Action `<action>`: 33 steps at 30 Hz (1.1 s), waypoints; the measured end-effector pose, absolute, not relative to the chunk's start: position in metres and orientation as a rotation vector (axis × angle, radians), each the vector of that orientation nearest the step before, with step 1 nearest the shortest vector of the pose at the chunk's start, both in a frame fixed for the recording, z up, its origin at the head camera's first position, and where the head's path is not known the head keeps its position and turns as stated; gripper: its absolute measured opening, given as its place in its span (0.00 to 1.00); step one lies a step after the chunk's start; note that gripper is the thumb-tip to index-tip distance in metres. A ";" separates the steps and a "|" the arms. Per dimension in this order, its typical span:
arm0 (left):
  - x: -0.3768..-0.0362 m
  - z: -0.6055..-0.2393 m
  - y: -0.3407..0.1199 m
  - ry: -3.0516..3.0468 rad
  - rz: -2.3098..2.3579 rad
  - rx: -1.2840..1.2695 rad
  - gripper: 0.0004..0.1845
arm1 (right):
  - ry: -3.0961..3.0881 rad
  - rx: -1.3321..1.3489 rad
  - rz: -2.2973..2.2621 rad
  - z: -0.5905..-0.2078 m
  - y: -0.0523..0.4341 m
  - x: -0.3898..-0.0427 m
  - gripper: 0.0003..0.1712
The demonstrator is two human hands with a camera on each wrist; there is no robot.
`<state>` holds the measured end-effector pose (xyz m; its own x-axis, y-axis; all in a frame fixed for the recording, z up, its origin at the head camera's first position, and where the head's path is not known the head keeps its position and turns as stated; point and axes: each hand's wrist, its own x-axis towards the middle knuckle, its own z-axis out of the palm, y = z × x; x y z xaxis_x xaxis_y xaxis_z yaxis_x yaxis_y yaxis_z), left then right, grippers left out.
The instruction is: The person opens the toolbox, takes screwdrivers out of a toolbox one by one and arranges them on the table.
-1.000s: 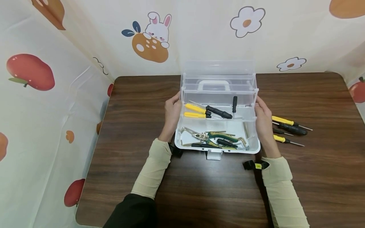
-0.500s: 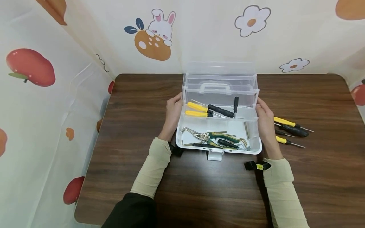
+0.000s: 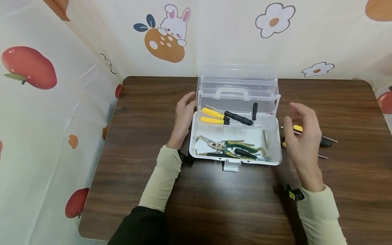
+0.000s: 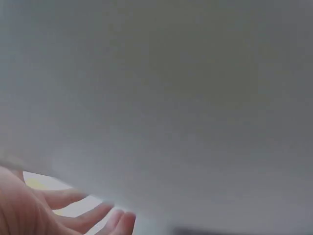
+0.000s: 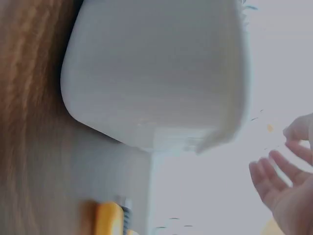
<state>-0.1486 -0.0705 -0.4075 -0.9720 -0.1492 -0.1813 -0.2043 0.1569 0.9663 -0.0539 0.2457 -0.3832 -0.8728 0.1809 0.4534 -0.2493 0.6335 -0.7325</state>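
A white toolbox (image 3: 208, 134) stands on the table with its clear lid (image 3: 235, 71) raised. On its clear tray lie yellow-handled screwdrivers (image 3: 212, 120) and black-handled ones (image 3: 239, 118). Below are green-handled pliers (image 3: 240, 146) and several hex keys (image 3: 203, 139). My left hand (image 3: 183, 114) is at the box's left side, fingers loosely spread against or close to the wall (image 4: 171, 98). To the right of the box, apart from it, my right hand (image 3: 304, 139) hovers with relaxed fingers and holds nothing. It partly hides several screwdrivers on the table.
Those screwdrivers, one with a black handle (image 3: 326, 143), lie just right of the box on the brown wooden table (image 3: 131, 136). A patterned cloth (image 3: 220, 30) hangs behind the table and along its left side. The box's latch (image 3: 231, 166) hangs at the front.
My right hand has come off the box's right side and moved right, over the loose screwdrivers. The left hand has stayed at the left side, its fingers now looser. The box stays in place.
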 end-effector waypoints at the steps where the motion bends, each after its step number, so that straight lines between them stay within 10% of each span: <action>1: -0.149 -0.405 -0.071 2.379 1.983 -0.348 0.24 | -2.361 0.128 1.122 -0.379 0.244 -0.048 0.21; 14: -0.147 -0.392 -0.075 2.426 1.955 -0.139 0.26 | -2.757 1.051 0.778 -0.384 0.219 -0.033 0.19; 33: -0.146 -0.372 -0.090 2.171 1.859 -0.048 0.26 | -3.175 1.357 0.432 -0.380 0.184 -0.062 0.12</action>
<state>-0.1458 -0.0904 -0.3715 -0.9598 0.1566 -0.2329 -0.2061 0.1703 0.9636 -0.0616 0.1836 -0.3799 -0.6477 -0.7327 -0.2087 -0.6503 0.6744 -0.3496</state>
